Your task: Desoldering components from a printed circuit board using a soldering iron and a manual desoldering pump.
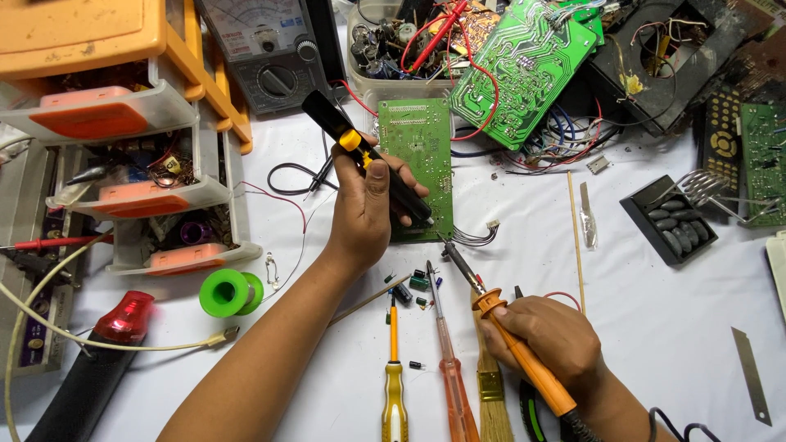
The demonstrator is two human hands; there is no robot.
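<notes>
Gripping desoldering pump (360,151) w/ left hand (364,214), thumb up

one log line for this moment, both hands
left hand: grips black desoldering pump | right hand: holds orange soldering iron | tips at green circuit board

Both forearms come into view bare from the lower edge, with no sleeve visible on either; the left hand (360,214) wears no glove, ring or watch that can be seen; the right hand (547,334) is likewise ungloved, its fingers without rings; at the right wrist, near the bottom edge, a thin dark band (652,424) curves round the arm, though whether it is a bracelet or a loop of cord cannot be told; the fingernails are short and unpainted.
</notes>
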